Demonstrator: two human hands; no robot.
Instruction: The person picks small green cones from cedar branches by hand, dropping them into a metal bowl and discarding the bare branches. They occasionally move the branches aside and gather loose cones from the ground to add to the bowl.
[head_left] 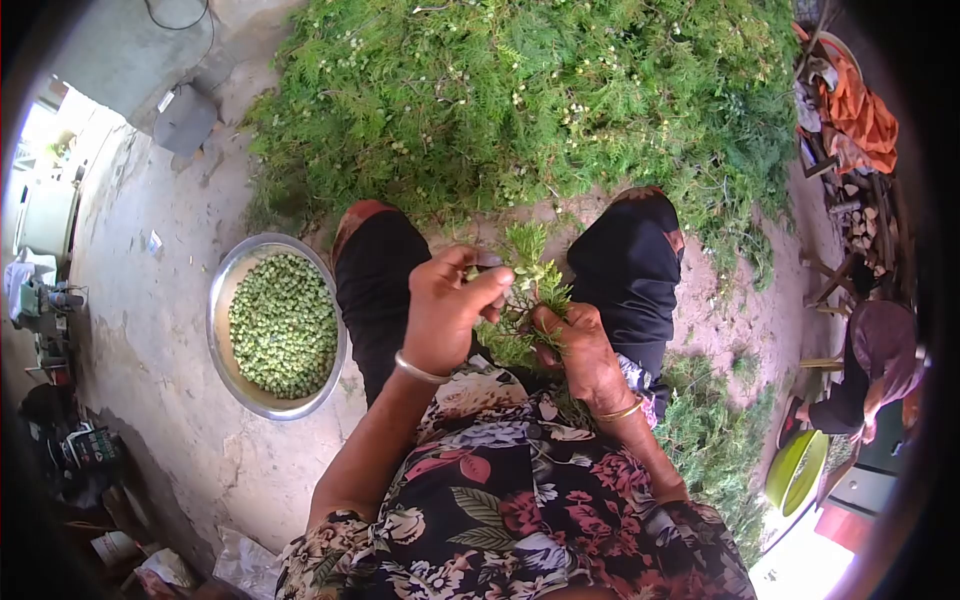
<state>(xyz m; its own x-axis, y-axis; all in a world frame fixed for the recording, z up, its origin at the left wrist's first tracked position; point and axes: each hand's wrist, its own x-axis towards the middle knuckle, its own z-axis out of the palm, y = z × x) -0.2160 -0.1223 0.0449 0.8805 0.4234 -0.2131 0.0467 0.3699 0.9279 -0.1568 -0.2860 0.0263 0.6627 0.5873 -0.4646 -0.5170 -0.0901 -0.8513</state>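
Note:
In front of my lap, my right hand (pixel 580 345) is closed around the lower stems of a green, scaly-leaved conifer sprig (pixel 535 275), which stands up from the fist. My left hand (pixel 450 300), with a silver bangle at the wrist, is at the sprig's left edge. Its fingers are curled and the thumb is drawn in toward them; what they pinch, if anything, is hidden. Left of my knee, a wide metal basin (pixel 215 330) holds a heap of small, round, pale green cones (pixel 283 325).
Beyond my knees lies a large pile of conifer branches (pixel 520 100) with pale cones. More cut greenery (pixel 710 430) is at my right. A person (pixel 880 360) is at the far right beside a yellow-green basin (pixel 797 470). A grey round container (pixel 185 120) stands back left.

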